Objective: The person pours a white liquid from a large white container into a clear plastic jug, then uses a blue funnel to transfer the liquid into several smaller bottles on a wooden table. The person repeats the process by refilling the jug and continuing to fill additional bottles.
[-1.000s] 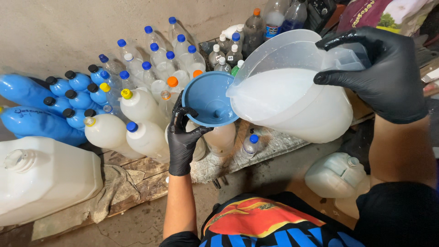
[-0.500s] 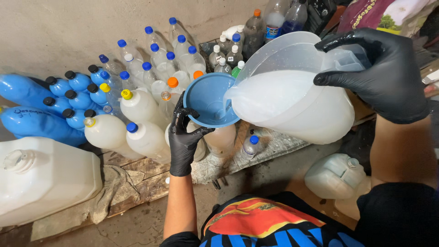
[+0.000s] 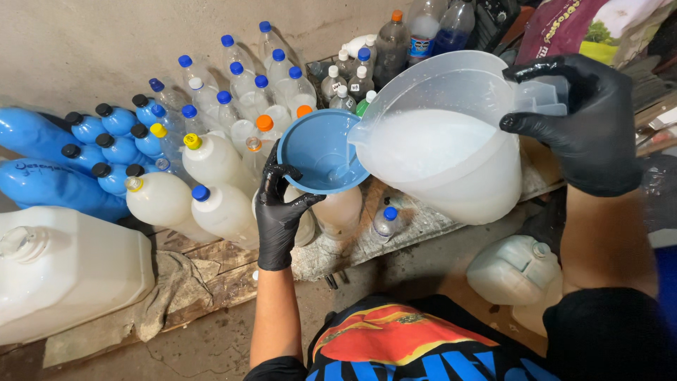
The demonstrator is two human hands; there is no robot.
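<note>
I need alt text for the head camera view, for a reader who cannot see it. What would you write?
A right hand in a black glove tips a clear jug of white liquid into a blue funnel, which the gloved left hand steadies over a bottle. Many capped plastic bottles stand behind it by a wall, and a large white canister lies at the left.

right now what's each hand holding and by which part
The right hand grips the translucent pitcher of white liquid by its handle. The left hand steadies the blue funnel by its near rim.
</note>
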